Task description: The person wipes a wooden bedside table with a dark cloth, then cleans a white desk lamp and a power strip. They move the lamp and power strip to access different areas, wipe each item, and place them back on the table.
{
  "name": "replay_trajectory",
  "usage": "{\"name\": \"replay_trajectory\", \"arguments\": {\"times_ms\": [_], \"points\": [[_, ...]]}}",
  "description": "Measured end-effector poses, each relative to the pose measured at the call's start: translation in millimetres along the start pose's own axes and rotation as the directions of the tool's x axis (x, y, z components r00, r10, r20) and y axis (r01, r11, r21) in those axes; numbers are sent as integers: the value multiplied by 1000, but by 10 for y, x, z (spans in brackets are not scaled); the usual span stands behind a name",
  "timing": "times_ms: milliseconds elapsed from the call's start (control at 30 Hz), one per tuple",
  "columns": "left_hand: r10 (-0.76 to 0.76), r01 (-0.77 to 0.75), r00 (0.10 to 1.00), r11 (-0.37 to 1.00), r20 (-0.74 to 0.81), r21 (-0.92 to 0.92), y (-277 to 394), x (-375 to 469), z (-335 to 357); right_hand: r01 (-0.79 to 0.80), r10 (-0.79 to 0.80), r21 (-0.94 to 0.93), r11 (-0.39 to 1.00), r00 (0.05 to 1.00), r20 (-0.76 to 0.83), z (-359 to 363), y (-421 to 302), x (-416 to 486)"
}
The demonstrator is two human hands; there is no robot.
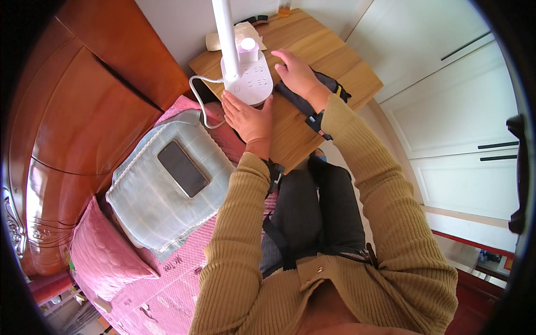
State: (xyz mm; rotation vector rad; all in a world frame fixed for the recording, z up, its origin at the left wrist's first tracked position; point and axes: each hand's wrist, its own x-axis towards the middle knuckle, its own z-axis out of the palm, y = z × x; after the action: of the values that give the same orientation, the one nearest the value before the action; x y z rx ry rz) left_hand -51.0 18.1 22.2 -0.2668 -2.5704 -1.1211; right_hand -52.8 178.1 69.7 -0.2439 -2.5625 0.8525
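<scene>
A white desk lamp with a base of power sockets (pixel 253 86) stands on a wooden table (pixel 331 50). My left hand (pixel 249 119) rests against the near edge of that base, fingers on its left corner and thumb at its right. A small lit plug-in light (pixel 248 48) sits at the base's far end. My right hand (pixel 299 75) hovers right of the base with thumb and fingers apart, above a dark fabric item (pixel 289 94) with a yellow mark. Nothing shows between its fingers. A white cable (pixel 197 90) loops from the base's left side.
On the bed at left, a smartphone (pixel 183 169) lies on a pale checked pillow (pixel 142 201), beside a pink quilted pillow (pixel 104 251). Crumpled paper (pixel 251 31) and a container of orange liquid (pixel 284 8) are at the table's back. White cabinets (pixel 452 100) stand at right.
</scene>
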Motion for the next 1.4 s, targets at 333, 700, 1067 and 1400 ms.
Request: {"name": "replay_trajectory", "arguments": {"times_ms": [333, 700, 1067, 1400], "points": [[9, -11, 1000, 999, -29, -49, -67, 16, 41, -121, 119, 6, 993, 983, 140, 51, -121, 55], [-7, 6, 999, 1000, -37, -11, -48, 10, 27, -64, 71, -158, 985, 997, 39, -212, 96, -203], [-60, 60, 998, 998, 10, -36, -60, 24, 29, -81, 102, -230, 970, 992, 80, -43, 218, -184], [-38, 39, 999, 999, 35, -21, -75, 27, 19, -252, 387, -429, 868, 884, 262, -202, 72, -228]]}}
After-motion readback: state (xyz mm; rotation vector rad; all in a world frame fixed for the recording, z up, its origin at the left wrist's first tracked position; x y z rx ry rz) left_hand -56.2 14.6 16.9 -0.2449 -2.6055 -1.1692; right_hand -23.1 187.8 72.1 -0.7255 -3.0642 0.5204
